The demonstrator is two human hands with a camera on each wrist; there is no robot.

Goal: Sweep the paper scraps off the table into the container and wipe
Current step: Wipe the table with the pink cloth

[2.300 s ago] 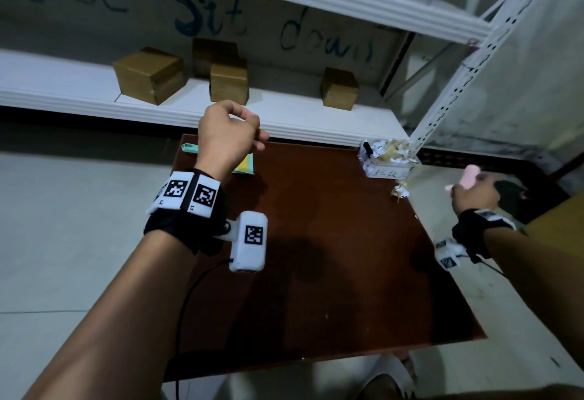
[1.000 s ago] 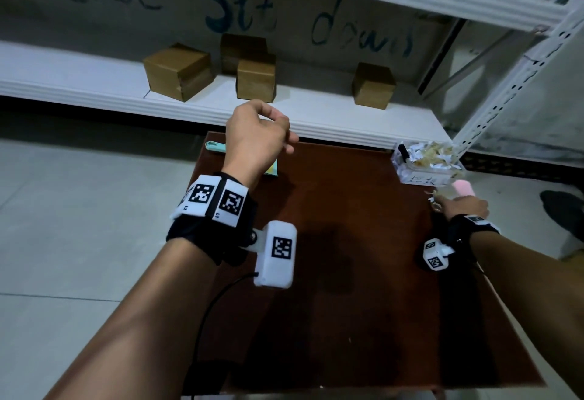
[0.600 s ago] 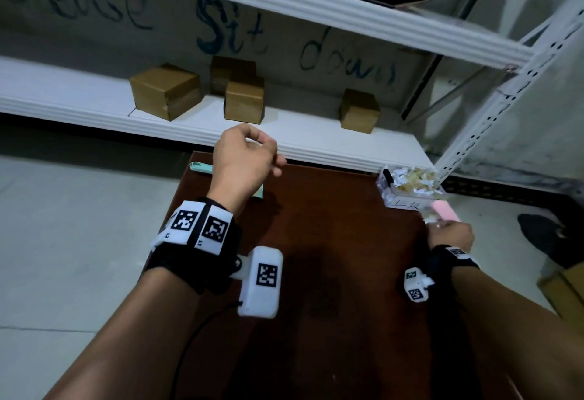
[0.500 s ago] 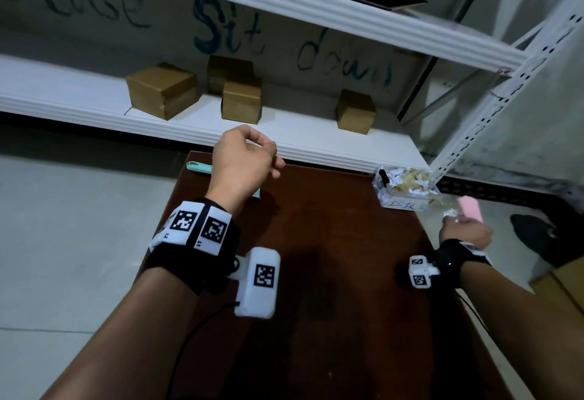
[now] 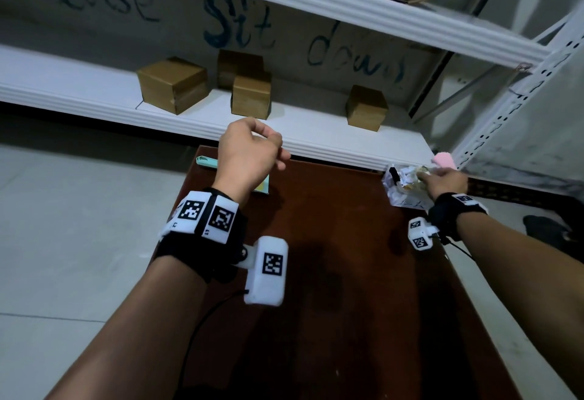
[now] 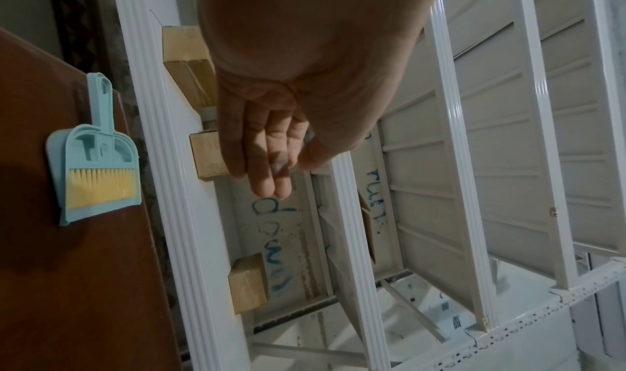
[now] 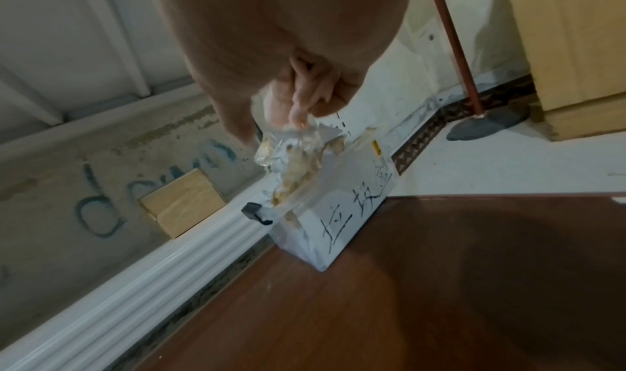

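A dark red-brown wooden table [image 5: 341,289] carries, at its far right corner, a clear plastic container [image 7: 333,224] with black handwriting, full of white and tan paper scraps [image 7: 298,168]. The right hand [image 5: 445,180] is over it, fingers curled round a pink cloth [image 5: 444,159]. The left hand [image 5: 249,154] hangs above the far left edge, loosely curled, holding nothing. A light blue dustpan with a yellow-bristled brush [image 6: 96,168] lies below it.

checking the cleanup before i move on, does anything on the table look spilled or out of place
Nothing looks spilled. The table shows no loose scraps; the paper scraps sit heaped above the rim of the container at the far right corner, under the right hand, which holds a pink cloth. The brush and dustpan lie nested together.
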